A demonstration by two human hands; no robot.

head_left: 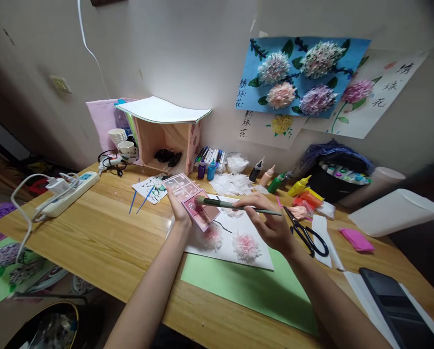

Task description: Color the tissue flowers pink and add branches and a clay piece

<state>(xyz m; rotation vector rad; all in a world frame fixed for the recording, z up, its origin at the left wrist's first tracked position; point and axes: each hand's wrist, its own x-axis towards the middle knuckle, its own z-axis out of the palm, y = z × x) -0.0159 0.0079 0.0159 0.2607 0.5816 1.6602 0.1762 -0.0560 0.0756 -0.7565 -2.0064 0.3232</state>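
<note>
My left hand grips an open pink makeup palette by its left side, its lid tilted up behind. In my right hand is a long dark-handled makeup brush, held between thumb and fingers. The brush head lies over the pink pans of the palette; whether it touches the powder is hard to tell. Below both hands a white sheet bears fluffy white-and-pink paper flowers and dark painted stems. It rests on a green sheet.
Black-handled scissors and a phone lie to the right. Paint bottles and a bowl of white tissue stand along the back. A power strip and thin blue brushes are on the left.
</note>
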